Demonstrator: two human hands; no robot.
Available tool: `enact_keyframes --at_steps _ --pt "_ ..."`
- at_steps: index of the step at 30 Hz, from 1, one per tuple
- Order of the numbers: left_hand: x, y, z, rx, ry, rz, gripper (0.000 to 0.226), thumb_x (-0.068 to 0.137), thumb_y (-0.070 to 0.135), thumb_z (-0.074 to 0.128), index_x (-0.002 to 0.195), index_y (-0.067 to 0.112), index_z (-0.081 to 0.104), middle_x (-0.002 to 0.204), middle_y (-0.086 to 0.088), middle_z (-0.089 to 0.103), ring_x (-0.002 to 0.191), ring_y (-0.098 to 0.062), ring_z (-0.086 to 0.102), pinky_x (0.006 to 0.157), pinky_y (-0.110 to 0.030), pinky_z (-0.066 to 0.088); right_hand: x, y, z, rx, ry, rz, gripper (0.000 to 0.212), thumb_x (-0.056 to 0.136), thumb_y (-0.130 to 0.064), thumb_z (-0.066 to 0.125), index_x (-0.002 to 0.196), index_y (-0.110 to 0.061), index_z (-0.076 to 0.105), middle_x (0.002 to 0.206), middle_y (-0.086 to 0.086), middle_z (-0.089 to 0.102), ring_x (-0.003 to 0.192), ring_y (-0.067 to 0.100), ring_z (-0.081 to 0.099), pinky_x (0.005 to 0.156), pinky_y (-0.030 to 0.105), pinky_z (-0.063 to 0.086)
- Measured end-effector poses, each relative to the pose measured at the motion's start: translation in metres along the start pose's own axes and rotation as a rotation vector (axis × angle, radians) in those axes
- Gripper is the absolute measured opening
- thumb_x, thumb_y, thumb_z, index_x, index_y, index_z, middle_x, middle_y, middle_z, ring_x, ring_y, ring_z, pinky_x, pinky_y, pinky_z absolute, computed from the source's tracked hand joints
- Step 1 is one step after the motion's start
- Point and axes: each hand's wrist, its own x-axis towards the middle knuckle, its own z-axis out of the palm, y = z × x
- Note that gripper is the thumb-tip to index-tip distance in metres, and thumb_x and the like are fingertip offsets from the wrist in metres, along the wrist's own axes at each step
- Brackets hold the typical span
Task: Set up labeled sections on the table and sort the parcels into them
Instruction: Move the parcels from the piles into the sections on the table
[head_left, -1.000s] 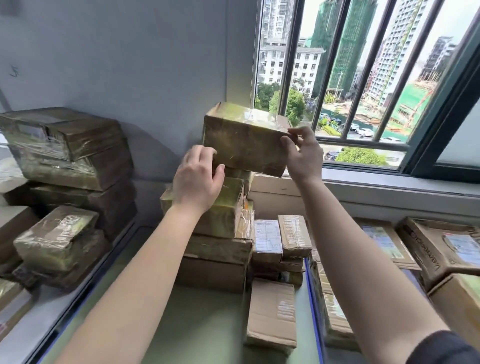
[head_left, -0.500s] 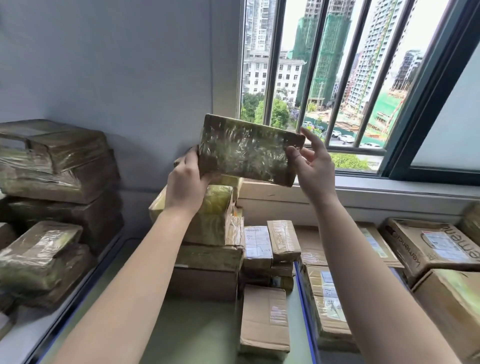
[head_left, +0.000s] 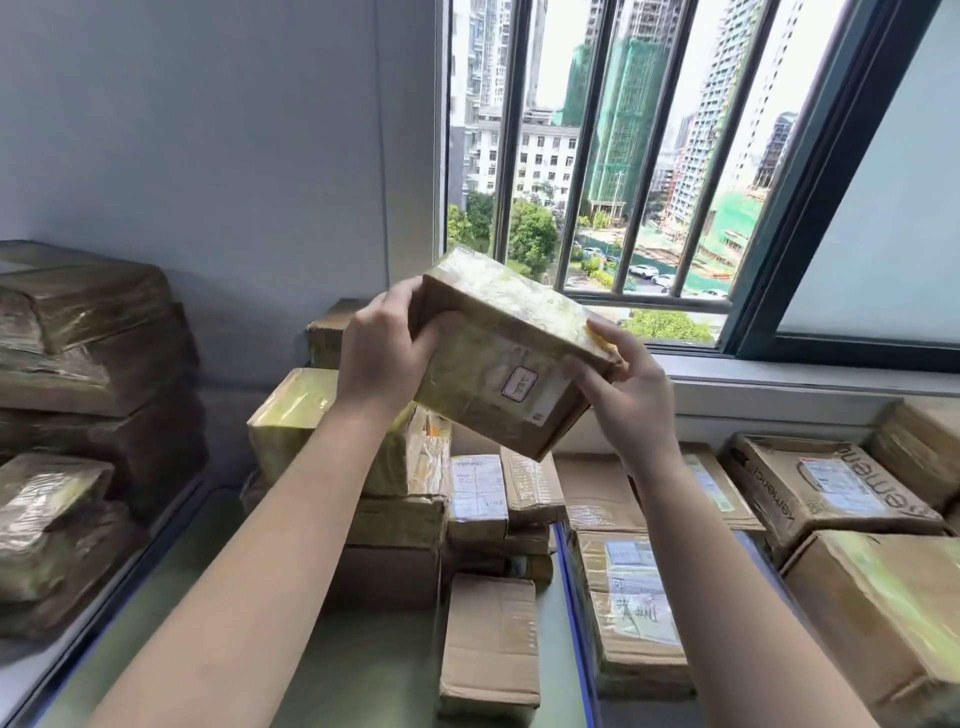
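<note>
Sticker on the parcel is showing print too small to read. Left hand is covering the parcel's left end, and the right hand fingers are hiding under its right end. Left forearm is blocking part of the stack. Pile is running off the left edge, box off the right. Shipping labels are blurring out.

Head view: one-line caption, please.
Left hand and right hand hold a tape-wrapped parcel tilted above the stacked parcels, small label facing the camera.
</note>
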Motion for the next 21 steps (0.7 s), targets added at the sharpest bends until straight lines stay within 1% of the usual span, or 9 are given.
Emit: enact_keyframes --at_steps 3,6,8,10,12,13,16,19,21 --pt "-0.004 0.003 0.006 -0.020 -0.057 0.021 0.050 0.090 0.035 0.062 0.131 0.006 0.055 0.119 -0.010 0.065 0.106 -0.024 0.062 0.089 -0.018 0.040 -0.009 0.004 -0.006 -0.027 0.055 0.045 0.057 0.076 -0.054 0.070 0.125 -0.025 0.062 0.096 -0.010 0.070 0.086 0.005 0.070 0.074 0.033 0.061" --pt "-0.008 0.003 0.009 0.007 -0.118 0.047 0.068 0.091 0.042 0.058 0.143 0.003 0.038 0.140 -0.016 0.049 0.125 -0.029 0.051 0.101 -0.029 0.037 -0.017 0.011 -0.014 -0.065 0.077 0.090 0.059 0.075 -0.066 0.069 0.120 -0.028 0.066 0.094 -0.010 0.071 0.087 0.006 0.069 0.076 0.036 0.060" --pt "-0.009 0.001 0.011 0.089 -0.154 0.179 0.075 0.090 0.047 0.055 0.147 0.005 0.031 0.149 -0.015 0.037 0.135 -0.031 0.039 0.109 -0.037 0.031 -0.017 0.012 -0.021 -0.139 0.060 0.093 0.060 0.072 -0.067 0.066 0.118 -0.029 0.068 0.092 -0.014 0.069 0.085 0.001 0.066 0.073 0.025 0.058" --pt "-0.008 0.003 0.014 0.160 -0.216 0.317 0.068 0.092 0.053 0.047 0.143 0.008 0.039 0.146 -0.013 0.041 0.136 -0.032 0.038 0.112 -0.047 0.031 -0.016 0.009 -0.028 -0.176 0.010 0.077 0.059 0.071 -0.066 0.066 0.118 -0.031 0.068 0.090 -0.012 0.071 0.081 -0.001 0.066 0.067 0.019 0.056" --pt "-0.005 0.009 0.015 0.185 -0.250 0.388 0.061 0.093 0.057 0.042 0.127 0.009 0.058 0.129 -0.012 0.059 0.127 -0.031 0.049 0.104 -0.053 0.040 -0.015 0.007 -0.034 -0.192 -0.043 0.074 0.059 0.070 -0.071 0.068 0.116 -0.035 0.066 0.090 -0.008 0.072 0.081 0.006 0.069 0.069 0.030 0.060" --pt "-0.004 0.011 0.015 0.189 -0.238 0.422 0.058 0.093 0.057 0.043 0.117 0.010 0.065 0.119 -0.011 0.066 0.119 -0.030 0.056 0.099 -0.051 0.045 -0.015 0.006 -0.036 -0.192 -0.057 0.081 0.058 0.070 -0.071 0.069 0.116 -0.036 0.066 0.090 -0.007 0.073 0.083 0.008 0.070 0.070 0.035 0.060" --pt "-0.001 0.019 0.014 0.244 -0.190 0.574 0.051 0.092 0.056 0.047 0.103 0.012 0.071 0.100 -0.004 0.072 0.092 -0.023 0.068 0.078 -0.039 0.056 -0.017 0.005 -0.042 -0.178 -0.073 0.112 0.053 0.070 -0.062 0.068 0.115 -0.034 0.068 0.091 -0.007 0.073 0.083 0.006 0.069 0.075 0.036 0.060" --pt "-0.003 0.030 0.020 0.308 -0.227 0.724 0.054 0.094 0.060 0.036 0.100 0.021 0.071 0.085 0.004 0.072 0.072 -0.018 0.067 0.059 -0.029 0.051 -0.020 0.002 -0.042 -0.164 -0.124 0.124 0.043 0.074 -0.054 0.071 0.112 -0.034 0.069 0.089 -0.008 0.073 0.079 0.004 0.069 0.073 0.031 0.059" --pt "-0.007 0.034 0.026 0.356 -0.225 0.767 0.056 0.095 0.061 0.029 0.087 0.023 0.069 0.072 0.008 0.069 0.061 -0.014 0.063 0.056 -0.025 0.043 -0.023 0.004 -0.042 -0.150 -0.134 0.126 0.038 0.076 -0.049 0.074 0.111 -0.035 0.069 0.087 -0.008 0.073 0.078 0.007 0.068 0.071 0.029 0.058"
